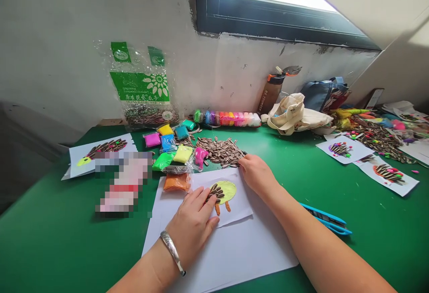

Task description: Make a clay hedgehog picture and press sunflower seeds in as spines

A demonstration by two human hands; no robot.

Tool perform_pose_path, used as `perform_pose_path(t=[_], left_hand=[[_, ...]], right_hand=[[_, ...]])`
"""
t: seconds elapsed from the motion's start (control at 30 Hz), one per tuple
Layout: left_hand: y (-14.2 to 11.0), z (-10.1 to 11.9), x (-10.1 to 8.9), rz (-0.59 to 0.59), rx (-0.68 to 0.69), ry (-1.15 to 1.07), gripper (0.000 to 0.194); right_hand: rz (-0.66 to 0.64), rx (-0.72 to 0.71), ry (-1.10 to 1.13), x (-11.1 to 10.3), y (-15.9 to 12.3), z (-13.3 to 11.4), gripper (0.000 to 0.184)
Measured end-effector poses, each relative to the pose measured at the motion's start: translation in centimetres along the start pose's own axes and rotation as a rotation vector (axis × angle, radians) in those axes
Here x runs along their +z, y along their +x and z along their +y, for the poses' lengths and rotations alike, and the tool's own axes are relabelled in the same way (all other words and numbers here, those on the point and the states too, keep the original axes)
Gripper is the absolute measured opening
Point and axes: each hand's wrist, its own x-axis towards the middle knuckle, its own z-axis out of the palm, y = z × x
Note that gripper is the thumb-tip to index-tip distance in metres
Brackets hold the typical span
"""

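My left hand (pixel 192 221), with a silver bangle (pixel 172 253) on its wrist, rests flat on a white paper card (pixel 236 206). Its fingertips lie just beside several striped sunflower seeds (pixel 215 193) stuck to a yellow clay oval (pixel 226 191). Two orange clay strips (pixel 223 207) sit below the oval. My right hand (pixel 258 174) lies on the card's top corner, touching the edge of a heap of loose seeds (pixel 219 151). Neither hand holds anything. A larger white sheet (pixel 231 257) lies under the card.
Packets of coloured clay (pixel 174 150) lie left of the seeds, beside a pixelated object (pixel 125 181). Blue-handled scissors (pixel 326 219) lie on the green table (pixel 368 248). Finished seed pictures (pixel 385 176), a canvas bag (pixel 295 116) and a bottle (pixel 272 91) stand farther back.
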Motion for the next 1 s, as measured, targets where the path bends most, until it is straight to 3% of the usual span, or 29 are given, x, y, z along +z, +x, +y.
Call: perform_pose_path(t=[0.33,0.7,0.77,0.83,0.93,1.0], left_hand=[[0.0,0.0,0.1,-0.019,0.002,0.021,0.038],[-0.1,0.2,-0.7,-0.015,-0.011,0.005,0.035],[-0.1,0.2,-0.6,-0.017,-0.01,0.008,0.035],[-0.1,0.2,-0.6,-0.021,-0.003,0.013,0.036],[-0.1,0.2,-0.6,-0.028,0.005,0.022,0.036],[0.0,0.2,-0.6,-0.031,0.008,0.023,0.036]], right_hand=[[0.016,-0.047,-0.074,-0.5,-0.1,-1.7,0.019],[0.101,0.039,-0.022,0.2,-0.2,-0.7,0.021],[0.187,0.067,0.13,-0.5,-0.8,-0.9,0.021],[0.27,0.067,0.426,-1.3,-1.8,-1.4,0.017],[0.122,0.022,0.812,-2.0,-3.6,-2.5,0.013],[0.024,0.017,0.936,-1.9,-4.7,-3.3,0.013]])
